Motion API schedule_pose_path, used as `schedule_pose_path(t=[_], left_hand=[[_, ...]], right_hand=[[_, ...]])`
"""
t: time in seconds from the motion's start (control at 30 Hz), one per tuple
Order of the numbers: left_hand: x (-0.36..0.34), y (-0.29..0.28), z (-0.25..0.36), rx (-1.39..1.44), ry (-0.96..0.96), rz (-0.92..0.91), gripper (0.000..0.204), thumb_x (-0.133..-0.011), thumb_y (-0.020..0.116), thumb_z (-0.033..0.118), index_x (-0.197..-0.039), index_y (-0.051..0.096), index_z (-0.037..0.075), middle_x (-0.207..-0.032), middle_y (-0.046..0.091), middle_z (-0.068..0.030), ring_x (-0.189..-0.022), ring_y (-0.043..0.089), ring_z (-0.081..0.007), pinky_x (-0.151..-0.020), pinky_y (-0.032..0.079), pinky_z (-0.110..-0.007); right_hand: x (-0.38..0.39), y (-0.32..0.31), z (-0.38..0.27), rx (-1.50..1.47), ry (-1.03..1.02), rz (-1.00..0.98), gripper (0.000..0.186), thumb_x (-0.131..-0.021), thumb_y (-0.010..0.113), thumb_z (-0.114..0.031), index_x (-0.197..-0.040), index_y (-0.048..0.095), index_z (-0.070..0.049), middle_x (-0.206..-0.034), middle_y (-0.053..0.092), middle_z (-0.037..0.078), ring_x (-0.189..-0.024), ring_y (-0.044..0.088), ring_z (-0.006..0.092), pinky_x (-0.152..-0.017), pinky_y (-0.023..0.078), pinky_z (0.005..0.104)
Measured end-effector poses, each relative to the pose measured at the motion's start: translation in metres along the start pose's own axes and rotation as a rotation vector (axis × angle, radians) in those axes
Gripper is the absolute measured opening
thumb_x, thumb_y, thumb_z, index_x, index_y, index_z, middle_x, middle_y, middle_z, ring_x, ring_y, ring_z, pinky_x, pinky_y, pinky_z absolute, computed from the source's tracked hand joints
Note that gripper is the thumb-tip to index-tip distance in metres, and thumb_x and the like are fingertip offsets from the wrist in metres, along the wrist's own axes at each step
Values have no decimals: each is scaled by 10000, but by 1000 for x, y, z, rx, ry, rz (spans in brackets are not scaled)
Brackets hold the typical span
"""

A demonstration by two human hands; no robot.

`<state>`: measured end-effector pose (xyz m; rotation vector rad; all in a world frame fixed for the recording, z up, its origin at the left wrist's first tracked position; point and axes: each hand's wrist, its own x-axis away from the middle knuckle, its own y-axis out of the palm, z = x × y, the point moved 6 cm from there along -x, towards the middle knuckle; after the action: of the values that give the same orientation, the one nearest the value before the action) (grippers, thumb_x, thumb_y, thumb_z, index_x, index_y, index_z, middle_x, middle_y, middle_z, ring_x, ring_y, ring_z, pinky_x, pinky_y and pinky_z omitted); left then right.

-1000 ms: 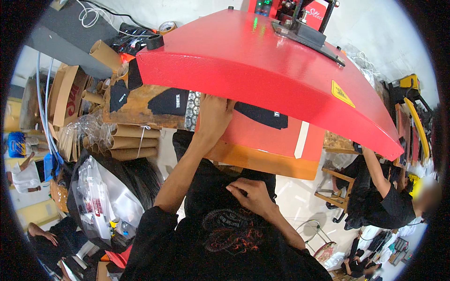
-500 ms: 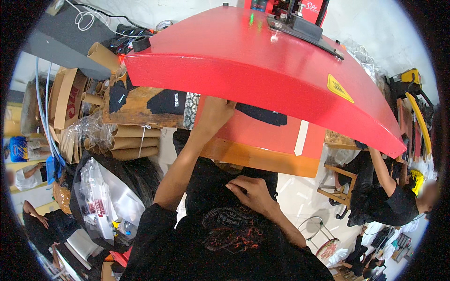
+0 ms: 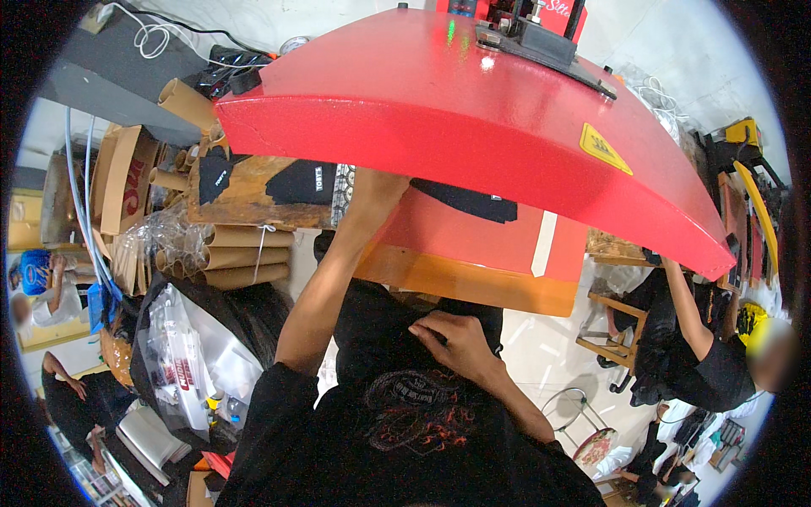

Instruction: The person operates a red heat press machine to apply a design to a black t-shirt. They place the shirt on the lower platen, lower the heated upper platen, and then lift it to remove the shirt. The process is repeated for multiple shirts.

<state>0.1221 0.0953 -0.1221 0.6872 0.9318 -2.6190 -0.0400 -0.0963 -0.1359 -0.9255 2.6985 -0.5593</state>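
Observation:
A red heat press fills the top of the view, its upper plate over a lower platen carrying black fabric and a white strip. My left hand reaches under the upper plate, left of that fabric; its fingertips are hidden. My right hand is held low at my torso, fingers curled and nothing visible in them. To the left, dark printed pieces lie on a wooden table, beside a patterned strip.
Cardboard tubes, a box and a plastic-filled black bag crowd the left. A co-worker is at a wooden chair on the right; others are lower left. A stool stands lower right.
My left hand has gone slightly further under the plate, hiding more fingers. The press appears shifted a little up and left in view. A person in white at far left has moved.

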Motion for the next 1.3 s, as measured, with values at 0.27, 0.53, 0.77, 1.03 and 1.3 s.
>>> schedule_pose_path(t=[0.27,0.53,0.77,1.03,1.3], left_hand=[[0,-5,4,-52,25,10,220,-841,650,46,-1053,640,-13,-995,664,-213,-990,624,-426,-839,494,-486],[3,1,3,-282,-3,-76,214,-819,653,49,-1025,653,-9,-1012,663,-214,-1000,622,-421,-849,481,-515],[2,0,12,-389,227,-31,250,-801,662,44,-1047,677,0,-1025,672,-219,-1013,628,-418,-862,488,-510],[0,-22,0,-86,143,29,213,-850,626,8,-1057,663,-29,-970,674,-212,-936,680,-348,-806,523,-446],[31,-120,-108,202,-382,222,137,-939,712,134,-927,693,-1,-650,605,-19,-576,551,-87,-543,446,-247]], right_hand=[[0,1,2,5,18,-20,138,-910,716,-177,-934,707,-41,-836,694,139,-698,682,330,-609,557,423],[0,2,5,3,11,-7,137,-914,710,-176,-938,708,-41,-852,694,142,-710,682,328,-616,559,422],[-1,2,7,3,12,0,135,-915,708,-171,-932,706,-37,-847,695,141,-709,682,326,-613,554,422],[-3,2,6,39,27,-27,125,-908,716,-161,-926,707,-37,-858,703,139,-724,690,329,-634,558,415],[-4,6,5,24,121,-67,102,-907,725,-90,-934,703,6,-835,698,143,-696,674,268,-609,517,332]])
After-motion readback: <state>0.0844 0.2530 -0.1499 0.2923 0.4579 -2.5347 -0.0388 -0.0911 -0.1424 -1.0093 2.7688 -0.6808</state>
